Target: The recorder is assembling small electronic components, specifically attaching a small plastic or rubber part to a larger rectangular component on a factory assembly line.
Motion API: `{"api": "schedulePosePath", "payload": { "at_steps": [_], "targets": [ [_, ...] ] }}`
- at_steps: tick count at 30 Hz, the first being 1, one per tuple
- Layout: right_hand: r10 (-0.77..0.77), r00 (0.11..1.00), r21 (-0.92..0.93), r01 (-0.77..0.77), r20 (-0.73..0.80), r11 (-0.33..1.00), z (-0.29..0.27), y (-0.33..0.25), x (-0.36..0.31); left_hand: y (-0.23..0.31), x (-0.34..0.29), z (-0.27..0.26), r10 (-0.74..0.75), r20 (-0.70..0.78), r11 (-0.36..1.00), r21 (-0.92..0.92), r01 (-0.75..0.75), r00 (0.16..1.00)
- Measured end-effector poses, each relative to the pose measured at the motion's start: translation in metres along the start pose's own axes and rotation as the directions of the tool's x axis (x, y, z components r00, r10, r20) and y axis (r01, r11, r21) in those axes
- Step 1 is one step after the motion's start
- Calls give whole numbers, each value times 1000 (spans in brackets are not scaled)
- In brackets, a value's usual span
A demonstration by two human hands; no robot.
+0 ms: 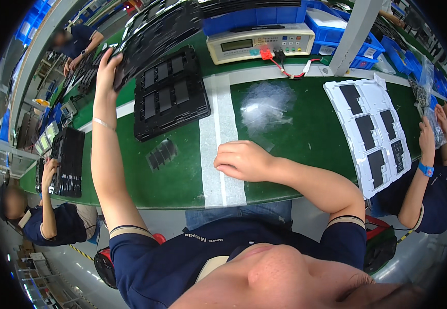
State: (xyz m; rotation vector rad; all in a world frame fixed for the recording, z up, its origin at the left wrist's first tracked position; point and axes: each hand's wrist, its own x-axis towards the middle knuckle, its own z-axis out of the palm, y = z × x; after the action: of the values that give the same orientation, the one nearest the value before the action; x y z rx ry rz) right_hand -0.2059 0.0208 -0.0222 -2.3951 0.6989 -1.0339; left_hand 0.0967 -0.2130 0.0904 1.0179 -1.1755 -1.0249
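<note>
At the far left my left hand (108,72) is closed on the edge of a black plastic tray (156,36), which is raised, tilted and smeared by motion. Beneath it, another black tray (172,95) with dark rectangular pieces in its pockets lies on the green table. My right hand (244,160) rests in a loose fist by the white strip (216,113) that crosses the table. No object shows in its curled fingers. Dark flat strips (161,154) lie left of the white strip, and a heap of clear plastic films (268,107) lies beyond my right hand.
At the back stands a beige meter (259,44) with red and black leads, beside blue bins (329,28) and a grey post (356,38). A white tray (365,136) with black flat parts lies to the right. Co-workers sit on both sides, one touching black trays (69,159).
</note>
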Motion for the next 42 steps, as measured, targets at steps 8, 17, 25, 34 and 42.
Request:
{"api": "schedulePosePath", "payload": {
  "at_steps": [8,17,25,34,42],
  "targets": [
    [-6,998,-70,1,-62,998,-4,1,9,-81,-60,-85,-61,-119,994,83,71,991],
    [205,975,-361,-163,82,918,3,-46,-34,-103,-78,-65,-99,107,817,576,20,989],
    [-84,979,-274,134,188,952,22,-62,-52,-105,-75,-66,-120,195,780,625,-29,973],
    [-138,981,-239,168,136,956,6,-11,31,-98,-87,-75,68,179,681,710,-176,982],
    [73,966,50,-62,-247,997,12,15,47,-45,-194,18,-151,704,985,46,168,694]
  ]
}}
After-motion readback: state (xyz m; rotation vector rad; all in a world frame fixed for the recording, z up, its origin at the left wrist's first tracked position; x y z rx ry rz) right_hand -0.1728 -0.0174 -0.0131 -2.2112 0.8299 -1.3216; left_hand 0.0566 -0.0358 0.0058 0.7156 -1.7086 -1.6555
